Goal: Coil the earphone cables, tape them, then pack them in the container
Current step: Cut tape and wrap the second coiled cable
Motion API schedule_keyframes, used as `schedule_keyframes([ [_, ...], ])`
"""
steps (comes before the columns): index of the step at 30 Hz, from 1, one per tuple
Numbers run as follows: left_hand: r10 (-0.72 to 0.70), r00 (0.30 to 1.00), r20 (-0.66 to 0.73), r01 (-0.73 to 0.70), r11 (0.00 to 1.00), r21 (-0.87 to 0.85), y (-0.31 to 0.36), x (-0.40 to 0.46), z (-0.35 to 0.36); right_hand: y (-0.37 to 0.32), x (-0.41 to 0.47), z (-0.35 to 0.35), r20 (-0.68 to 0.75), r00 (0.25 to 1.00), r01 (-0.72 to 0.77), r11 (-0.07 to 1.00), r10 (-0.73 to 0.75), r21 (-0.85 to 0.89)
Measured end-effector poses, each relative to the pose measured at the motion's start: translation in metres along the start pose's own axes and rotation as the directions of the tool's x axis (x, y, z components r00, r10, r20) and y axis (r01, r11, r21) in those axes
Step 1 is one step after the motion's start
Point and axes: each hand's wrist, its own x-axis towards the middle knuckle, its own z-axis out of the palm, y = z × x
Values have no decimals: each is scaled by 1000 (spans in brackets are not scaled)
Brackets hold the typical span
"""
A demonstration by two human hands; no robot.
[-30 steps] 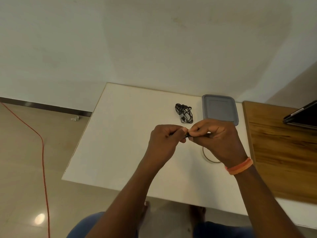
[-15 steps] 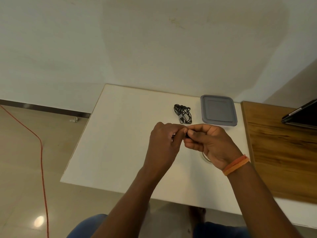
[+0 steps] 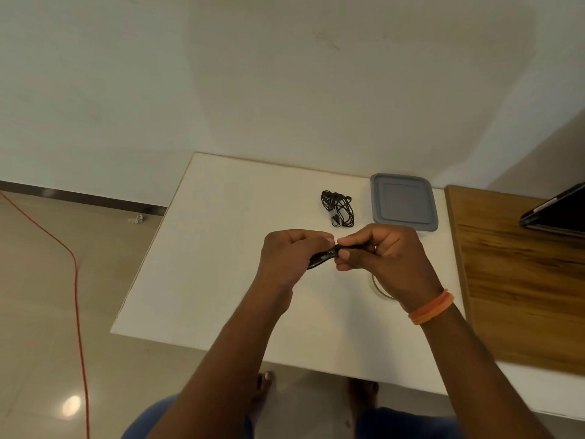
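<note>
Above the middle of the white table [image 3: 221,264], both my hands hold a coiled black earphone cable [image 3: 323,258]. My left hand [image 3: 289,261] grips its left end and my right hand [image 3: 386,264] pinches its right end, so most of the bundle is hidden by fingers. A second black earphone coil [image 3: 338,208] lies loose on the table behind my hands. To its right sits the grey container [image 3: 403,202] with its lid on. A tape roll [image 3: 378,288] peeks out from under my right wrist.
A wooden surface [image 3: 522,280] adjoins the table on the right, carrying a dark tablet-like device [image 3: 557,212] at its far edge. A red cord [image 3: 76,280] runs over the tiled floor to the left. My bare feet show below the table's near edge.
My hands have drawn slightly apart, so more of the black cable bundle shows between them. My right hand has turned its palm more to the left.
</note>
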Motion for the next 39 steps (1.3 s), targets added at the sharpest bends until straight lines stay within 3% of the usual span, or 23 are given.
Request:
schedule_keyframes([
  [7,-200,980,-15,199,980,-29,-6,9,-4,1,1,1,15,996,94,983,-93,-156],
  [17,-233,972,16,228,962,152,-9,11,-7,6,0,3,32,986,164,960,-161,-229],
  [23,-281,947,157,245,946,214,-8,9,-8,9,1,5,1,978,199,939,-207,-282],
  [28,-191,978,79,168,956,241,-10,11,-9,9,3,6,-5,989,142,969,-146,-204],
  [35,-82,991,109,48,957,285,-12,10,-9,7,4,7,-36,993,105,983,-112,-147],
  [39,13,992,129,-55,942,330,-6,7,-9,9,4,3,-27,989,140,969,-148,-204],
])
